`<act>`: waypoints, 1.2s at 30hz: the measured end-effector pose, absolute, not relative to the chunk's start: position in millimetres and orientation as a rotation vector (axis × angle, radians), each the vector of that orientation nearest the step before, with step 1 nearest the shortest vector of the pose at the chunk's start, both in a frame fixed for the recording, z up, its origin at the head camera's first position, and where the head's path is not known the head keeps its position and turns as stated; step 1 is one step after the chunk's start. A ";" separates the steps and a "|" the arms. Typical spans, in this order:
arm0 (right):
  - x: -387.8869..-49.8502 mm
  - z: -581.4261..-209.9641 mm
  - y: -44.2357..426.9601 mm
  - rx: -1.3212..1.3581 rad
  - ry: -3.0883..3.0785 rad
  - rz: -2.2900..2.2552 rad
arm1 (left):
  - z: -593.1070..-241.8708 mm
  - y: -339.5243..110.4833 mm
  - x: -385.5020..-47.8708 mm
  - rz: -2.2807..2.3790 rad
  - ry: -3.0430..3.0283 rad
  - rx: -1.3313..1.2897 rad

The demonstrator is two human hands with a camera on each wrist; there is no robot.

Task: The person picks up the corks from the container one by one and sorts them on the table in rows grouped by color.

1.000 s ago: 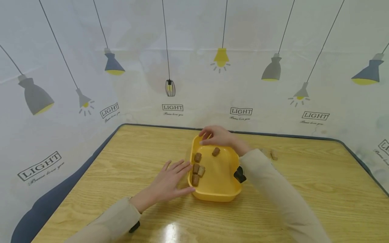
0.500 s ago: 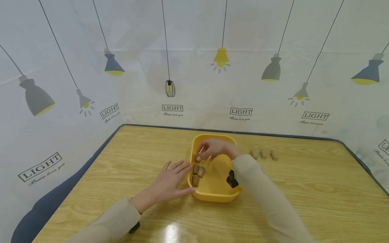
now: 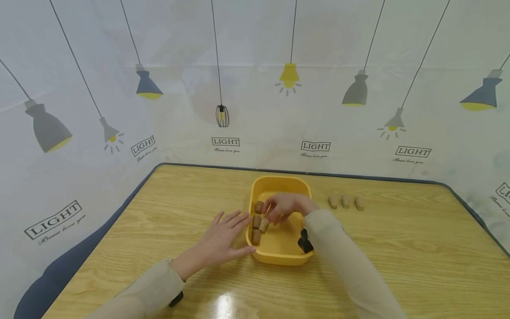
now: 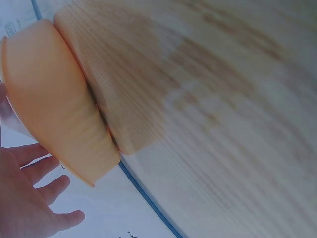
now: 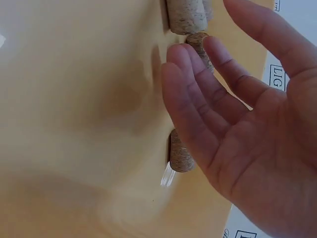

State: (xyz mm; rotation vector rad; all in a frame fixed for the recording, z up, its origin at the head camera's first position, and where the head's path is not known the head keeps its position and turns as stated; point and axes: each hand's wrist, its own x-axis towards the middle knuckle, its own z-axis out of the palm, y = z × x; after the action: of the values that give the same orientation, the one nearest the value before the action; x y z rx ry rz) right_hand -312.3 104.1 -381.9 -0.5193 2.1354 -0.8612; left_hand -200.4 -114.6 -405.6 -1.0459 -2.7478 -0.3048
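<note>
A yellow plastic bin (image 3: 284,259) sits on the wooden table, holding several cork stoppers along its left side. Three of them are brown, a back cork (image 3: 259,207), a middle cork (image 3: 256,222) and a front cork (image 3: 256,237). Beside the middle one lies a light cork (image 3: 264,225). My right hand (image 3: 283,207) is inside the bin, its fingertips close to the light cork. In the right wrist view its loosely bent fingers and thumb stand apart, with no cork (image 5: 185,17) between them. My left hand (image 3: 219,237) lies with spread fingers against the bin's left rim.
Three light corks, among them a middle one (image 3: 345,202), lie in a row on the table (image 3: 378,248) right of the bin. A white curtain (image 3: 255,84) printed with lamps hangs behind the table's dark back edge.
My right hand has come from the bin's far rim down inside, past the back brown cork, to the light cork. The row of corks on the table is uncovered. My left hand stays put.
</note>
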 end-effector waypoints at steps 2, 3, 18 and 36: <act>-312.2 -383.7 103.0 -0.525 2.146 -0.832 | -406.0 -114.8 -200.3 -0.311 -2.749 -1.045; -312.2 -384.8 102.4 -0.529 2.154 -0.814 | -406.2 -114.8 -200.2 -0.314 -2.750 -1.044; -308.6 -392.6 90.0 -0.565 2.269 -0.614 | -407.0 -114.9 -200.4 -0.314 -2.758 -1.037; -308.3 -394.1 89.3 -0.592 2.357 -0.582 | -407.1 -115.0 -200.9 -0.315 -2.749 -1.050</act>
State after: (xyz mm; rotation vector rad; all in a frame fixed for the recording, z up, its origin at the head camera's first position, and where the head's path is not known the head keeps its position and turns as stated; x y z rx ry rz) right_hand -308.3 89.3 -394.1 -0.5923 2.3572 -0.5822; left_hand -200.9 -115.0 -407.1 -1.0498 -2.7487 -0.3152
